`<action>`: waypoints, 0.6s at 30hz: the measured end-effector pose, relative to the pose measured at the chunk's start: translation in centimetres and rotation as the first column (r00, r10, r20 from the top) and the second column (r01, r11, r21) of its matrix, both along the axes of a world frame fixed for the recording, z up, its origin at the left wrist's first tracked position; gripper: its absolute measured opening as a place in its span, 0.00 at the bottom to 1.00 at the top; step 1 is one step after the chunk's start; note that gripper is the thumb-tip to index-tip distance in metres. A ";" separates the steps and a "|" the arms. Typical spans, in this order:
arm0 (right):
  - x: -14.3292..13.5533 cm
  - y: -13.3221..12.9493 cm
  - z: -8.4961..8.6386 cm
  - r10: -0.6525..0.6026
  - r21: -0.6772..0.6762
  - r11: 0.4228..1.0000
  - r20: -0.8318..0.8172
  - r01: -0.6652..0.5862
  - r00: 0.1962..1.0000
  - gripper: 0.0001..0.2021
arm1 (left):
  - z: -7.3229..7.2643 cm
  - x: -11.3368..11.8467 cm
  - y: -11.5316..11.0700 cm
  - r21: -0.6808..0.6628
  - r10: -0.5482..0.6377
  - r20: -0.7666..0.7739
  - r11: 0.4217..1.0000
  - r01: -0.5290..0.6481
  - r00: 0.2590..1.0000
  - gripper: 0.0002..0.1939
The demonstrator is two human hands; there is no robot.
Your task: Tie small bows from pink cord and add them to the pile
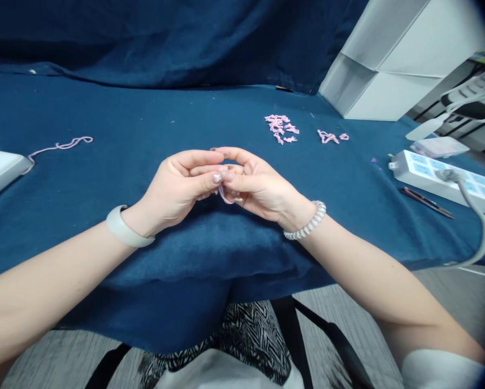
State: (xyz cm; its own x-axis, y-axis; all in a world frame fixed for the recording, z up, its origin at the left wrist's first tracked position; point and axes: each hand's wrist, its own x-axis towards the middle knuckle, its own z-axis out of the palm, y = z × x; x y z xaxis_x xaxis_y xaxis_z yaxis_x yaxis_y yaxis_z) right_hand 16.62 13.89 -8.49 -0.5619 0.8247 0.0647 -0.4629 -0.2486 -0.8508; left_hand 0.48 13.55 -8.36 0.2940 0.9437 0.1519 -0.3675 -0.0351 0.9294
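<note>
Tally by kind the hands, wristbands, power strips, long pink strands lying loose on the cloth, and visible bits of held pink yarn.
Hands: 2 (left hand, right hand)
Wristbands: 2 (flat band, coiled band)
Power strip: 1
Long loose pink strand: 1
Held pink yarn: 1
Total: 7

The head camera looks forward and down, close above the near edge of the blue-draped tabletop point(145, 121).
</note>
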 end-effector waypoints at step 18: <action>-0.1 0.0 -0.1 0.057 -0.107 0.993 0.020 -0.055 0.998 0.32 | -0.6 -0.3 0.6 0.001 -0.190 -0.143 0.981 0.192 0.971 0.12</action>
